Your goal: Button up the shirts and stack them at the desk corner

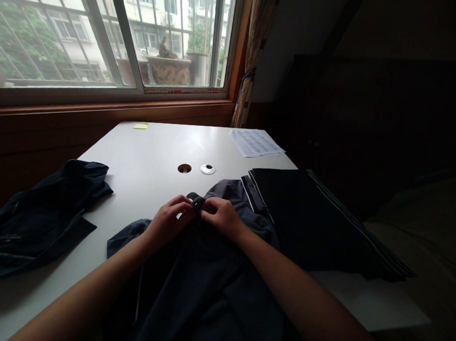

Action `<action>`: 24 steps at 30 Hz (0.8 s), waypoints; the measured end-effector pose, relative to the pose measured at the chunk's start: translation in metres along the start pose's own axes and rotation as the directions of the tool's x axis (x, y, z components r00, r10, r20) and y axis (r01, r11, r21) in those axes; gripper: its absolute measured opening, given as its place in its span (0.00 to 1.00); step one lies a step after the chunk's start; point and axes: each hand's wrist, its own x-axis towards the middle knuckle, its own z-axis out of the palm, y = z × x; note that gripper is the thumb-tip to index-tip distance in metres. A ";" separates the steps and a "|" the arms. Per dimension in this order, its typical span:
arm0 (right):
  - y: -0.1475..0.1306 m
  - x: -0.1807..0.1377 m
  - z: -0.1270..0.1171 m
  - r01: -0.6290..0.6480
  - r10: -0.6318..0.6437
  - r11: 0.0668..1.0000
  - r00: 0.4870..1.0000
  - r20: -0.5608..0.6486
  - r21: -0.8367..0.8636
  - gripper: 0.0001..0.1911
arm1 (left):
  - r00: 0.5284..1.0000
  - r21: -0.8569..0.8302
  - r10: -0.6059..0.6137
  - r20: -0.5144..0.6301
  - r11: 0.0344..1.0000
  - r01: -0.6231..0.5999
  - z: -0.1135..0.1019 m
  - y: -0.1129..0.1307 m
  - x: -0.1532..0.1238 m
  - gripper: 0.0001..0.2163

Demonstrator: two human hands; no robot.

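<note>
A dark navy garment with thin pale piping hangs over the table's near edge, its greyish part bunched on the tabletop. At its upper end, both hands pinch a small dark band that curls into a loop. My left hand grips it from the left with bent fingers. From the right, my right hand presses thumb and fingertips together on the same edge. The fingertips nearly meet, and the exact part between them is partly hidden.
Another dark garment lies crumpled on the white table at left. Folded dark trousers with pale side stripes lie at right. Printed papers, a yellow note, a cable hole and its round cover are farther back.
</note>
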 end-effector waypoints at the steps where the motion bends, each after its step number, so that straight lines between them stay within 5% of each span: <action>1: 0.000 0.000 0.000 -0.008 0.008 1.000 1.000 -0.004 0.008 0.06 | 1.000 -0.013 -0.004 0.006 1.000 0.004 0.000 0.000 0.000 0.03; 7: 0.005 0.001 -0.002 -0.056 0.054 0.992 0.998 0.025 0.111 0.09 | 0.996 -0.130 -0.082 0.029 0.988 0.085 -0.003 0.002 0.001 0.04; 13: 0.005 0.002 -0.004 -0.051 0.042 0.986 0.997 0.061 0.158 0.13 | 0.954 -0.230 -0.294 0.060 0.926 0.300 -0.003 -0.006 0.002 0.07; 24: 0.007 0.000 -0.004 0.142 -0.142 0.990 0.989 0.038 0.013 0.07 | 0.898 -0.246 -0.395 0.194 0.866 0.435 -0.010 -0.004 0.008 0.13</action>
